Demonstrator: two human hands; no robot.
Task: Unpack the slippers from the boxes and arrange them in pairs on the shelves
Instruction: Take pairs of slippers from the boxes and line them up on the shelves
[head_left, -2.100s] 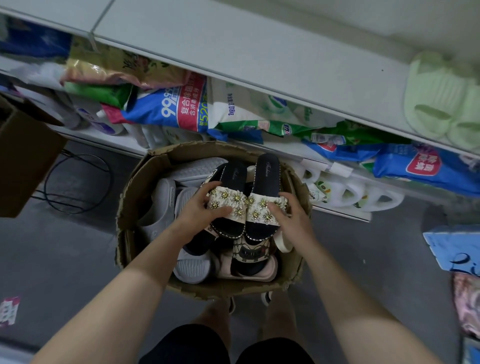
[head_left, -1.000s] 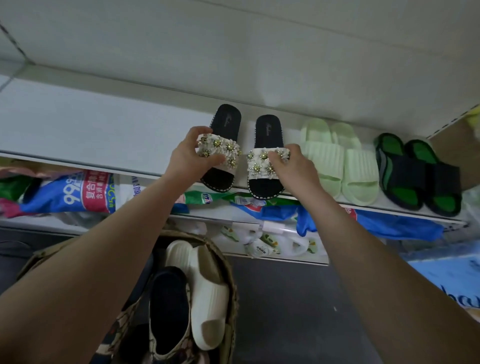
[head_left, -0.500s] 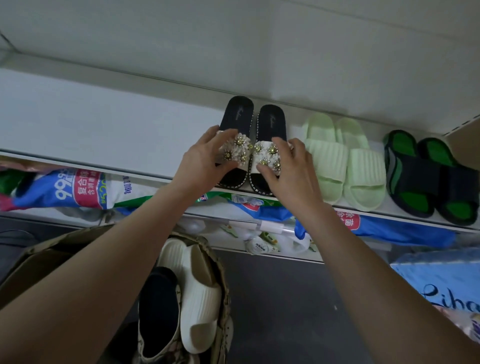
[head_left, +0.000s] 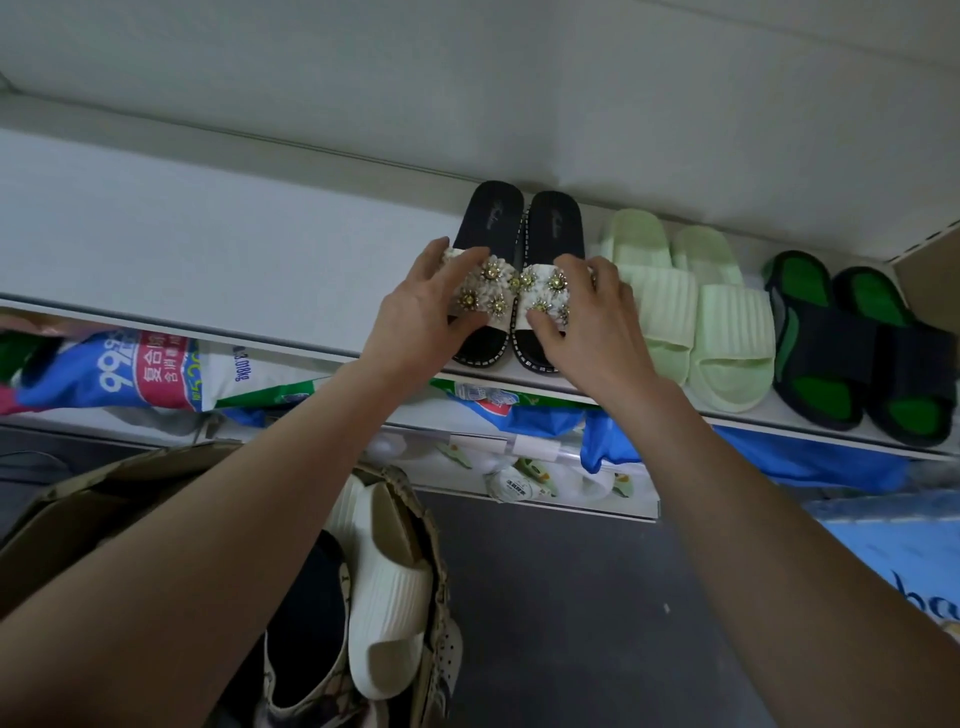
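From the head view, the flowered slippers (head_left: 519, 280) sit on the white shelf (head_left: 208, 249), side by side and touching along their inner edges. Their long axes run from 12 to 6 o'clock, with the heels toward the back wall at 12 and the toes at the shelf's front lip at 6. The left hand (head_left: 415, 317) is clamped lightly on the left slipper's flowered strap, fingers over the top and thumb on the near edge. The right hand (head_left: 587, 322) pinches the right strap the same way. Both hands reach the pair from 6 o'clock, one per slipper, so neither is the nearer. Just beside the pair at 3 o'clock lies a pale green pair (head_left: 691, 306), close against the right hand's knuckles, and farther along at 3 o'clock is a green-and-black pair (head_left: 857, 343). At 9 o'clock the shelf is bare. Down at 7 o'clock the cardboard box (head_left: 104, 499) holds a cream slipper (head_left: 387, 587) among others. I'd judge the pair is as good as placed. All that's left is to let go and draw straight back toward 6, and the left hand has the shorter way to the box.
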